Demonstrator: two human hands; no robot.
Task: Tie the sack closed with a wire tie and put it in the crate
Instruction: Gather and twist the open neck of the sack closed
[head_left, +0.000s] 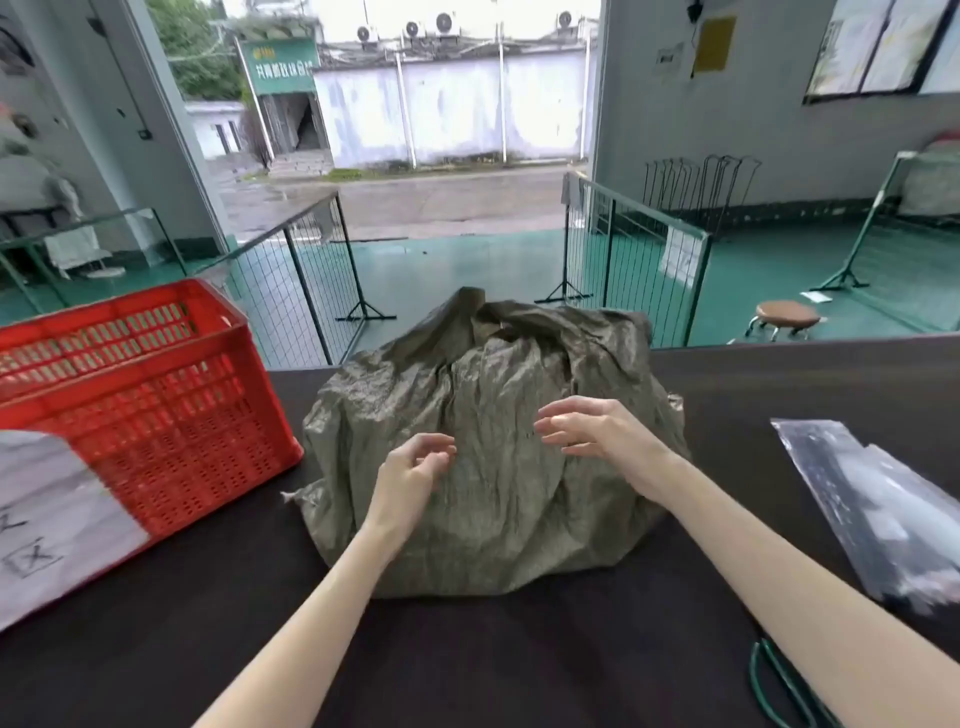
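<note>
**A:** Far left?

**B:** Red plastic lattice crate (145, 384) on the dark tabletop (519, 665). A white paper sheet with pen marks (47, 514) lies against its near left side.

**A:** Centre?

**B:** Crumpled olive-green woven sack (483, 530), sitting on the table just beside the crate, outside it. Its top is loosely bunched. The left hand (410, 478) and right hand (597, 431) hover apart at its near face. Fingers loosely curled, gripping nothing. Cannot tell if they touch the cloth.

**A:** Right?

**B:** Clear plastic bag with dark contents (872, 509), lying flat. Thin green looped wire (779, 686) at the near edge.
</note>
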